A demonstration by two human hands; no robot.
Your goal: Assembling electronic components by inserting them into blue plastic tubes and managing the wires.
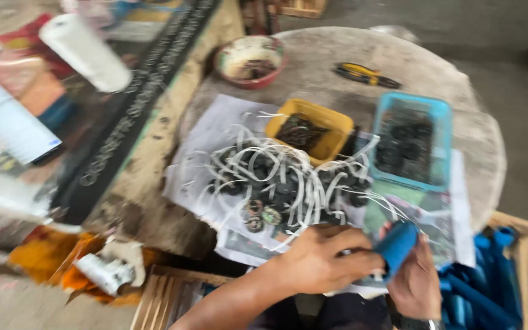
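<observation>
A: Head view: round table (459,79) beyond both hands; black parts tangled in white strips (282,180) just ahead.
B: Grip?
A: Left hand (322,260) and right hand (417,284) both gripped the blue tube (396,244), likely mid-fitting. Next needed steady alignment.

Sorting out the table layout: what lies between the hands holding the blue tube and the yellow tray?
In the head view, a heap of white strings and small black round parts on paper lies between the blue tube and the yellow tray.

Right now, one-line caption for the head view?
Both hands, left and right, grip a blue tube beside black parts with white strips.
</observation>
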